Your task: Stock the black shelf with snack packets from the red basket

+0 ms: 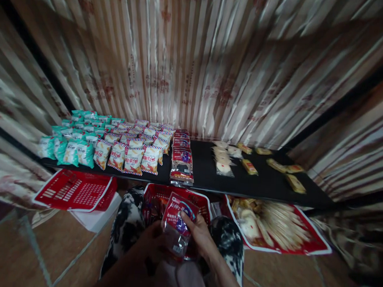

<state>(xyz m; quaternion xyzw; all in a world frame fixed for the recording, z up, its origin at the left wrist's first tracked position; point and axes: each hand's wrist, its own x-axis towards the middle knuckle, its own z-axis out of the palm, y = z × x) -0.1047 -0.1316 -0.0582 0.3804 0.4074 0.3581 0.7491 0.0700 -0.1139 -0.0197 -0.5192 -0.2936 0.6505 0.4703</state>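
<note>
A red and purple snack packet point(179, 221) with a clear lower part is held in front of me, above a red basket point(204, 199) between my knees. My right hand point(200, 237) grips its right side, the thumb pressed on the front. In shadow, my left hand point(152, 243) closes on the packet's left edge, its fingers partly hidden. Straight ahead on the black shelf point(206, 169), similar red packets point(182, 158) lie overlapped in a column from front to back. More packets sit in the basket below, partly covered by the held one.
Left on the shelf stand teal bags point(72, 152) and white-and-orange bags point(133, 160) in rows. To the right lie pale round packs point(222, 166) and yellow packs point(250, 166). An overturned-looking red basket point(78, 191) and a filled basket point(314, 246) flank my legs; a striped curtain point(188, 63) hangs behind.
</note>
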